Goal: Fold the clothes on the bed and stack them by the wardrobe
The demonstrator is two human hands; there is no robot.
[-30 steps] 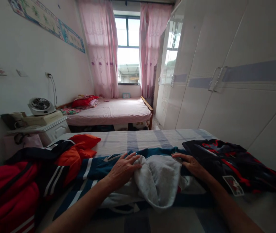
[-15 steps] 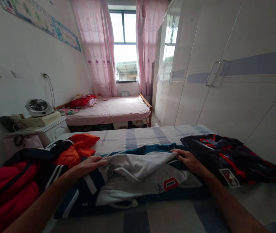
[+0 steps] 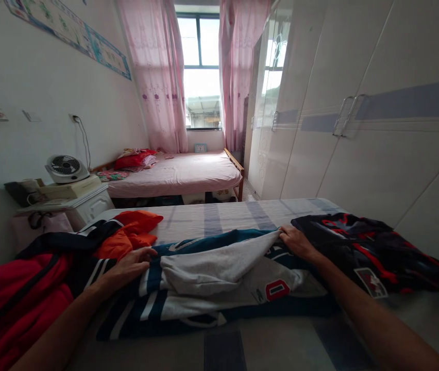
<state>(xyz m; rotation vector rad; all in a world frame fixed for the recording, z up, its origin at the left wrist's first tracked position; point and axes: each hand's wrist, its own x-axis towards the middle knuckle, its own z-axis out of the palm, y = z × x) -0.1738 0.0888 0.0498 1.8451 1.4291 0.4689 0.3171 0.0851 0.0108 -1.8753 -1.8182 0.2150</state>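
A grey and teal sweatshirt (image 3: 212,270) with white-striped sleeves and a red letter or number patch lies across the near bed, partly folded over itself. My right hand (image 3: 299,242) pinches the grey cloth at its upper right edge, pulling a taut fold toward that corner. At the left end, my left hand (image 3: 136,264) rests on the striped part, its fingers apart and slightly bent. Its fingertips lie beside the teal edge.
Red, navy and orange clothes (image 3: 127,237) are heaped at the left. A black and red garment (image 3: 374,252) lies flat on the right. Beyond the checked near bed (image 3: 223,216) stand a pink bed (image 3: 188,172), a cabinet with a fan (image 3: 67,167) and a white wardrobe (image 3: 320,170).
My left hand has slid left off the grey cloth onto the striped part. The right hand's fingers have closed on the grey edge, and the fold looks smoother and tighter.
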